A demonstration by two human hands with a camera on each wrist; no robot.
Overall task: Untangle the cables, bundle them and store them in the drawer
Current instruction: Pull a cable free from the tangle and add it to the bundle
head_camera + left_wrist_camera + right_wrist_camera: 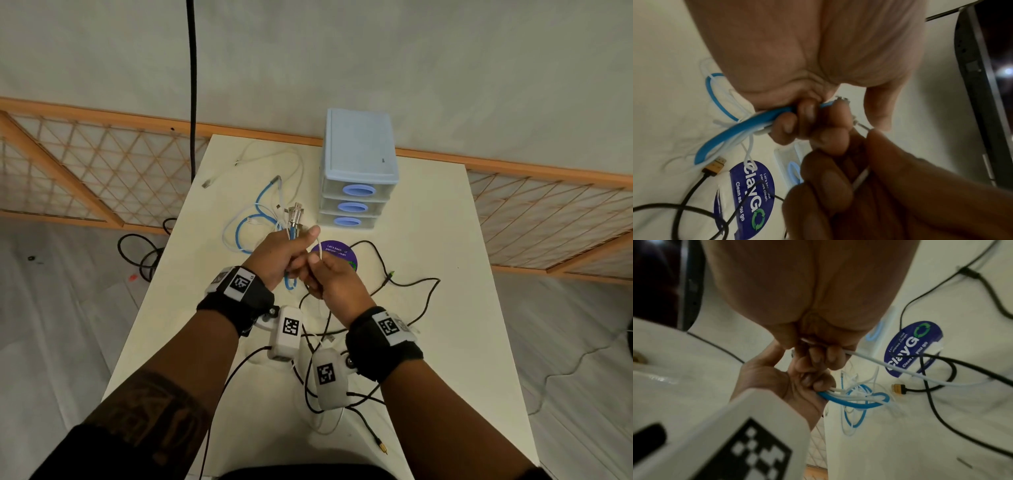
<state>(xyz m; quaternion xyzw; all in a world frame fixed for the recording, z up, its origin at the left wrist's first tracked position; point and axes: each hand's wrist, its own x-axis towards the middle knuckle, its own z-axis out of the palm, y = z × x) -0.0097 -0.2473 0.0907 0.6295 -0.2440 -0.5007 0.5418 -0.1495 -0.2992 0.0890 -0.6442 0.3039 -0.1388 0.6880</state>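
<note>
My left hand (284, 255) grips a bunch of blue and white cables (748, 123) above the table, their metal plugs (296, 214) sticking up past my thumb. The rest of the blue cable (260, 209) and the white cables (291, 168) trail in loops on the table to the left. My right hand (329, 274) pinches a thin white cable (890, 365) right beside the left hand. A blue three-drawer unit (358, 164) stands at the back with all drawers closed. Black cables (411, 284) sprawl over the table on the right.
A round blue sticker (337, 255) lies on the white table (428, 212) under my hands. A black cable with a gold plug (380, 447) lies near the front edge. More black cable (140, 253) coils on the floor to the left. A wooden lattice screen (85, 164) stands behind.
</note>
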